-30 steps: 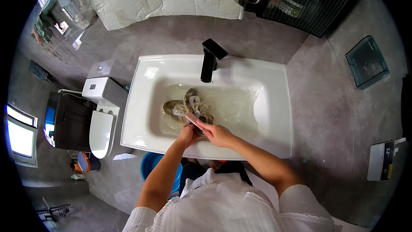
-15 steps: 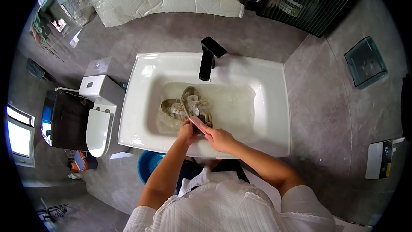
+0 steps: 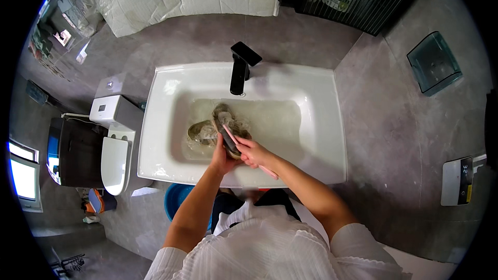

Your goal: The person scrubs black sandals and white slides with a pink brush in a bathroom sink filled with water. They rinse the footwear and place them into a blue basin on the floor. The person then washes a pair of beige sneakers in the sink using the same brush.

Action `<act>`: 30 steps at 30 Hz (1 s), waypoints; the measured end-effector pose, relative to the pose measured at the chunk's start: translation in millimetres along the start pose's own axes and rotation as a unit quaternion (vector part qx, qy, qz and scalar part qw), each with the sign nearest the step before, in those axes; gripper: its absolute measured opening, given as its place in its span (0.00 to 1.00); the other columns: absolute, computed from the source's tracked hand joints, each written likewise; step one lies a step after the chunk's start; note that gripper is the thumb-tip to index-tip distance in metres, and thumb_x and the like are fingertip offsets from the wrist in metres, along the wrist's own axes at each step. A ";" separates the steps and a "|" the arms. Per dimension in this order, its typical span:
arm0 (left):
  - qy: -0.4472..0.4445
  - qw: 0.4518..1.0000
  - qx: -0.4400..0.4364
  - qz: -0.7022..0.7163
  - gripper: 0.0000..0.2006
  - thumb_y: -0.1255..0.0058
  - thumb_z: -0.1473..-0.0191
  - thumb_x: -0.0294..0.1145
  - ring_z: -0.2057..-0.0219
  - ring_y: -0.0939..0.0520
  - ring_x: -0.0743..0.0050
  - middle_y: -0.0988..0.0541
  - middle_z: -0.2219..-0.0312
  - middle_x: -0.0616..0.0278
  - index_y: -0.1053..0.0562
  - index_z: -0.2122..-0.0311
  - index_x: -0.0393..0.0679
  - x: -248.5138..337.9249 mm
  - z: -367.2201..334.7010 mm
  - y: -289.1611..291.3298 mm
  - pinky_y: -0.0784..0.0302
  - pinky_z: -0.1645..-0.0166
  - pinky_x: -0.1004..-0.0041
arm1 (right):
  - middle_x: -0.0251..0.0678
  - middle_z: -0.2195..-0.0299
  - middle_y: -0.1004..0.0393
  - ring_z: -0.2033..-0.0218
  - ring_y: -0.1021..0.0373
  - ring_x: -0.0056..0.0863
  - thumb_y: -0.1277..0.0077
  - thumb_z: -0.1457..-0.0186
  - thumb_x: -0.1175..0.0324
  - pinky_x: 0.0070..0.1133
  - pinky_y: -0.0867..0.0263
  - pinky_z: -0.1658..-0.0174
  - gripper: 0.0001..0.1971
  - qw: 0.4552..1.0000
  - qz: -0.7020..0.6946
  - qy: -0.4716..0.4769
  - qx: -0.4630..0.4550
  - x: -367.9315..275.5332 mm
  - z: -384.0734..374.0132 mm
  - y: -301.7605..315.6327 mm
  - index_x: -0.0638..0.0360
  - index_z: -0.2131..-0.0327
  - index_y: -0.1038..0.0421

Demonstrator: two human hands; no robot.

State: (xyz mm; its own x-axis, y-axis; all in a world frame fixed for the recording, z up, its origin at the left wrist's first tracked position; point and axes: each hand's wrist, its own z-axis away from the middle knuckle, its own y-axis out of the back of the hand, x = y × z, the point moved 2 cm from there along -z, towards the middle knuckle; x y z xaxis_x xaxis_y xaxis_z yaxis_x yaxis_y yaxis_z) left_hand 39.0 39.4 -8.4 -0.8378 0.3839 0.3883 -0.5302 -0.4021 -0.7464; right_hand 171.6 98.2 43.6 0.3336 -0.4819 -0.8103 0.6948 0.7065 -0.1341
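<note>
My left hand (image 3: 222, 159) is closed around the near end of a brownish shoe (image 3: 220, 115), which is tilted up out of the water. In my right hand (image 3: 254, 153) is a slim pink brush (image 3: 270, 172). Its far end lies along the shoe, and its handle sticks out below my palm. A second brownish shoe (image 3: 199, 130) rests in the cloudy water beside the first, to its left. Both shoes are in the white sink (image 3: 327, 161), near its front left. My fingertips under the held shoe are hidden.
A black faucet (image 3: 238, 75) stands at the sink's back edge. To the left is a white toilet (image 3: 115, 163); a blue basin (image 3: 176, 197) sits below the sink's front. A teal wall holder (image 3: 434, 65) and a white device (image 3: 456, 181) are at the right.
The held shoe has turned, showing a dark grey surface along its length. The pink brush has swung round so its handle points down to the right. The view has shifted slightly.
</note>
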 end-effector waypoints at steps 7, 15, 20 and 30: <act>0.009 0.999 0.006 0.031 0.36 0.71 0.43 0.69 0.45 0.31 0.59 0.33 0.44 0.61 0.40 0.39 0.54 4.6 0.0 2.7 0.33 0.46 0.56 | 0.42 0.52 0.25 0.55 0.27 0.33 0.55 0.38 0.63 0.26 0.33 0.54 0.22 0.911 0.324 0.084 0.240 54.0 -4.9 90.8 0.50 0.41 0.38; 0.044 0.998 -0.033 0.020 0.36 0.71 0.44 0.71 0.57 0.23 0.62 0.25 0.55 0.61 0.35 0.45 0.52 7.0 -8.4 28.5 0.25 0.57 0.55 | 0.46 0.56 0.25 0.57 0.27 0.44 0.54 0.41 0.63 0.33 0.31 0.54 0.21 0.916 0.299 0.264 0.049 23.2 -0.6 29.4 0.43 0.43 0.35; 0.066 0.995 0.026 -0.077 0.37 0.71 0.46 0.73 0.61 0.22 0.65 0.24 0.58 0.63 0.33 0.46 0.53 6.2 -6.8 13.8 0.23 0.59 0.56 | 0.43 0.60 0.23 0.60 0.27 0.46 0.56 0.41 0.63 0.36 0.31 0.58 0.21 0.861 0.447 0.178 0.166 -17.7 -25.9 23.5 0.40 0.43 0.35; -0.230 0.722 0.164 -0.631 0.34 0.53 0.45 0.54 0.48 0.32 0.54 0.33 0.49 0.55 0.46 0.35 0.58 1.6 -17.2 8.0 0.36 0.45 0.53 | 0.48 0.53 0.26 0.54 0.28 0.43 0.53 0.41 0.60 0.30 0.33 0.51 0.26 0.928 0.297 0.118 0.194 54.2 10.6 100.6 0.46 0.40 0.40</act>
State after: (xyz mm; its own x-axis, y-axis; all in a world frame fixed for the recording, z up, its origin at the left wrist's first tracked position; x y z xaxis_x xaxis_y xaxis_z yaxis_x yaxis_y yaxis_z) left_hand 35.6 51.1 -23.0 0.4264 0.3300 0.8422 -0.8482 -0.1776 0.4991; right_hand 266.3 137.7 -7.7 0.6139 0.0908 -0.7842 0.6255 0.5501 0.5533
